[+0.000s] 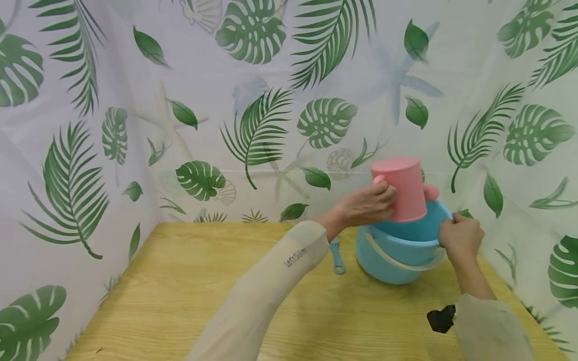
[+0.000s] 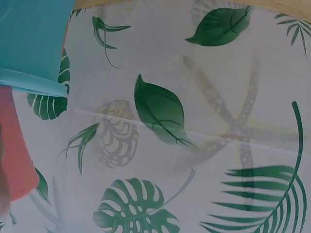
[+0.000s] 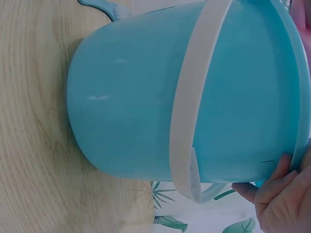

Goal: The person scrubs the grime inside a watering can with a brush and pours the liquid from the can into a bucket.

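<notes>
Upside down over the mouth of a light blue bucket is a pink watering can, with a loop handle on its left and a rounded spout end on its right. My left hand grips the can by that handle. My right hand holds the bucket's rim on the right side, and the right wrist view shows its fingers at the rim. The bucket stands upright, its white carrying handle hanging down its front. Its contents are hidden. The left wrist view catches only part of the can.
A blue-handled tool lies on the wooden table just left of the bucket, its far end hidden by my left arm. Leaf-patterned cloth hangs behind and along both sides. A black object is at my right sleeve.
</notes>
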`<action>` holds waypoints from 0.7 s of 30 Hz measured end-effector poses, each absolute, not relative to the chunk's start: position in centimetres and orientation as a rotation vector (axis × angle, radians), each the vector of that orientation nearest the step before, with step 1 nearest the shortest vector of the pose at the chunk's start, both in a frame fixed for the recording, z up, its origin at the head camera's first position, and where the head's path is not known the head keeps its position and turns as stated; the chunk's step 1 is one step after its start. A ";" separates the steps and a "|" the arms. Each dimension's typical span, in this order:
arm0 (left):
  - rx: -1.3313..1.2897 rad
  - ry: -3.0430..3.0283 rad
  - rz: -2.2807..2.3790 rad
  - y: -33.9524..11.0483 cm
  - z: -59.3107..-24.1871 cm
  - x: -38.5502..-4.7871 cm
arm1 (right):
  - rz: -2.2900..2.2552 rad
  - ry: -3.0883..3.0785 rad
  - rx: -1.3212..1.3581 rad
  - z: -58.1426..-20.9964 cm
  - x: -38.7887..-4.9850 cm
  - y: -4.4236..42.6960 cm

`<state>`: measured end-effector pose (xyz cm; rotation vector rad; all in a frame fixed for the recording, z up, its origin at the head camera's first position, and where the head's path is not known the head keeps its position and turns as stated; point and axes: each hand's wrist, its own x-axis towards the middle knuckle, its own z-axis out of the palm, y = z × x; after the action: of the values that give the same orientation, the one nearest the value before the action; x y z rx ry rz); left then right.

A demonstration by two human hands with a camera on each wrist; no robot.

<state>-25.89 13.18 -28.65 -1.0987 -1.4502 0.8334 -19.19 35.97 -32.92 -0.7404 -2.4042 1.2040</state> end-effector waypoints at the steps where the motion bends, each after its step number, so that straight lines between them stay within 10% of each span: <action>1: -1.113 -1.449 0.836 13.1 -28.8 -25.9 | 1.211 -2.406 -0.737 -32.9 -19.2 35.8; 21: -1.090 -1.471 0.788 13.0 -27.3 -25.8 | 1.158 -2.406 -0.696 -32.3 -19.7 36.0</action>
<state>-25.84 12.99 -27.35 -1.0902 -1.4710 0.7880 -19.66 36.01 -32.27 -0.6962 -2.4057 1.1585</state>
